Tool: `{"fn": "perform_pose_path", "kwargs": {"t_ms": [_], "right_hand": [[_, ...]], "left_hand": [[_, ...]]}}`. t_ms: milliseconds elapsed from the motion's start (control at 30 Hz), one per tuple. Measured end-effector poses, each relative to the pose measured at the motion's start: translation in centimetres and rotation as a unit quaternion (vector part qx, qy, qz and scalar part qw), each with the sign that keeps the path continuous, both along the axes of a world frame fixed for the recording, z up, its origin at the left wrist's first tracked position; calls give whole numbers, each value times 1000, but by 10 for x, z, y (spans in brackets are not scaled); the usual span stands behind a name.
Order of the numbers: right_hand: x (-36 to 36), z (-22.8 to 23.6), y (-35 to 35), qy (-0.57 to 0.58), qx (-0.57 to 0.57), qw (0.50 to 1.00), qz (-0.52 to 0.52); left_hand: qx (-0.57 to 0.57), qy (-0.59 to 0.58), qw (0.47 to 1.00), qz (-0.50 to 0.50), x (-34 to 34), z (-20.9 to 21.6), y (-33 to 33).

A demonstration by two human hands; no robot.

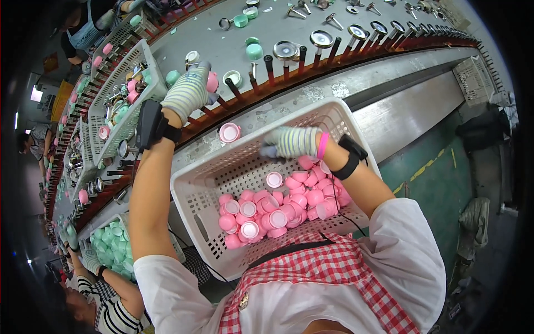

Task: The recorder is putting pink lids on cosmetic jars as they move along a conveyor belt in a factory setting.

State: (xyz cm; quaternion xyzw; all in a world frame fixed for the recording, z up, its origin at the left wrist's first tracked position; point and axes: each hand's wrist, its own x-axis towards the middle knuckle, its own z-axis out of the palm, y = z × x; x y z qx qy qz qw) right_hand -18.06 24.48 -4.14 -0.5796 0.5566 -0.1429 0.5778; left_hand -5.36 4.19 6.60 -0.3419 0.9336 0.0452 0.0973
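Note:
My left hand (189, 93), in a striped knit glove with grey fingertips, is at the row of upright pegs. Its fingers are closed around a small pink cup-shaped part (212, 82). My right hand (292, 143), gloved alike, hangs over the far side of a white perforated basket (192, 192); its fingers are smeared by motion, and whether they hold anything cannot be made out. Below it lies a single pink cup (274, 180), beside a heap of pink cups (289, 206). Another pink cup (229, 132) rests on the metal ledge between the pegs and the basket.
Round metal pieces (321, 39) sit on the pegs to the right. Green cups (254, 52) and metal parts lie on the grey table (206, 33). A crate (94, 111) of mixed parts stands left. A co-worker in stripes (111, 303) works beside green cups (113, 245).

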Motion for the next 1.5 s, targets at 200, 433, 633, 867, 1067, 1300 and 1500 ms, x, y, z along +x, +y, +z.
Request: {"fn": "perform_pose_path", "kwargs": {"t_ms": [200,433,633,867,1067,1300,1500], "right_hand": [[-15,-136,47,480,30,876,-34],[13,-167,50,435,8,900,-26],[26,-89,44,110,-32,993,-8],[25,-11,36,-323,-57,882,-339],[0,13,42,-456,-147,791,-379],[-60,-6,35,-251,-219,769,-545],[-142,-24,10,-263,-268,626,-683]], "left_hand": [[-7,92,994,53,35,-23,-4],[-23,171,982,71,99,-35,-5],[-29,29,994,100,95,-16,59],[146,171,951,-212,42,-29,131],[156,255,936,-186,2,-22,121],[114,260,950,-130,-47,-15,73],[71,162,981,-80,-32,-17,63]]}}
